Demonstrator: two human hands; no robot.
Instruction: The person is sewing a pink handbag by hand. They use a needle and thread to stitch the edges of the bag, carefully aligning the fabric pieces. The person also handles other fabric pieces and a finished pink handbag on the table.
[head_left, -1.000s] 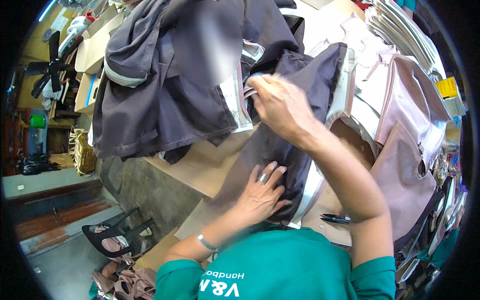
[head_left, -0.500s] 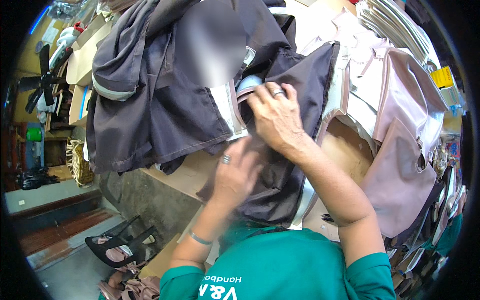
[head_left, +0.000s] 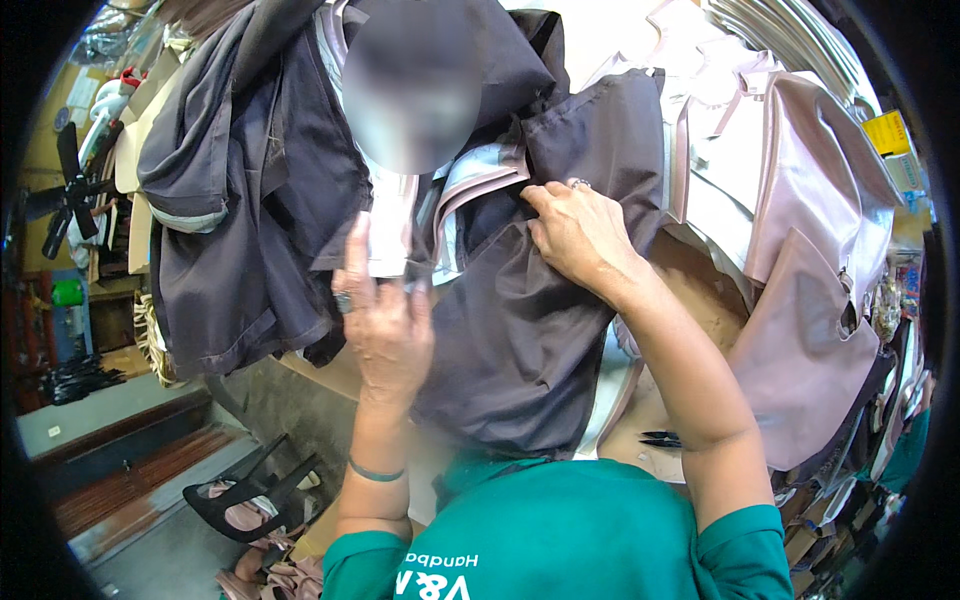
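Your right hand (head_left: 585, 235) bends over the dark cloth's (head_left: 510, 345) upper edge; you can't tell whether it's pinching. Left of that cloth, your left hand (head_left: 385, 325) stretches open fingers by a white panel (head_left: 392, 235); beyond, round blur hides everything.

The creased, dark grey-brown cloth (head_left: 510, 340) under my right hand (head_left: 585, 235) covers the middle of the worktop (head_left: 643, 412), and heaped dark fabric (head_left: 250, 200) blocks the far left, past my left hand (head_left: 385, 335). Inside my right elbow a tan strip offers passage, slim black snips (head_left: 660, 439) lying in it; outside, a glossy dusty-pink leather panel (head_left: 800, 360) obstructs.
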